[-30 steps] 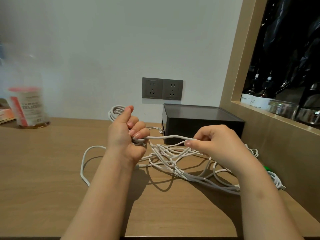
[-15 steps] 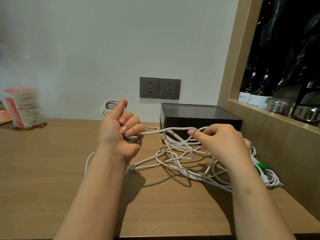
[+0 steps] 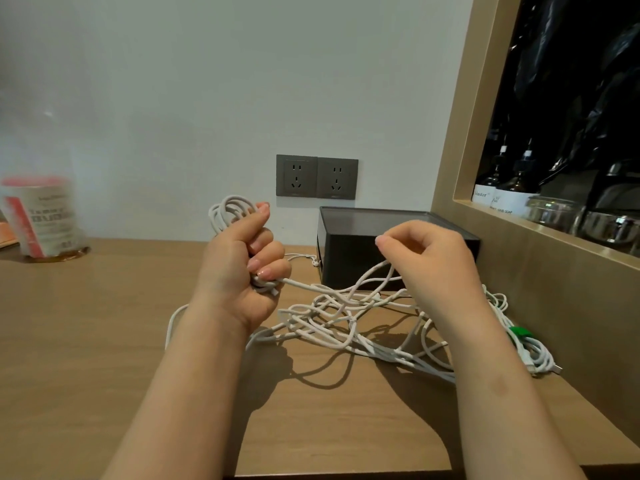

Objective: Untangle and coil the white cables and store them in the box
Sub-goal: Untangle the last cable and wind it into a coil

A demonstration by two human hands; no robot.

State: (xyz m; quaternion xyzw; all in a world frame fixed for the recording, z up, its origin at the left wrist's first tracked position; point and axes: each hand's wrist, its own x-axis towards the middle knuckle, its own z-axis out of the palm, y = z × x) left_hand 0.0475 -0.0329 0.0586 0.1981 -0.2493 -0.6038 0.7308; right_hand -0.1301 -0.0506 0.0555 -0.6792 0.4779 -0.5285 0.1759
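A tangle of white cables [image 3: 332,320] lies on the wooden table in front of a dark box [image 3: 381,251] that stands against the wall. My left hand [image 3: 239,268] is fisted around several coiled loops of white cable, which stick out above the thumb [image 3: 230,211]. One strand runs from that fist down into the tangle. My right hand [image 3: 433,261] hovers over the right side of the tangle, fingers curled, with a strand rising to its underside. Whether it grips that strand is hidden by the palm.
A coiled white cable with a green tie [image 3: 523,336] lies at the right by the wooden panel [image 3: 554,299]. Two wall sockets [image 3: 317,176] sit above the box. A blurred container with a red label [image 3: 38,216] stands far left. Bottles and jars fill the shelf recess [image 3: 554,209].
My left hand has lifted slightly with its coil. My right hand let the taut strand slacken and rose, so the cable between the hands now sags into the tangle.
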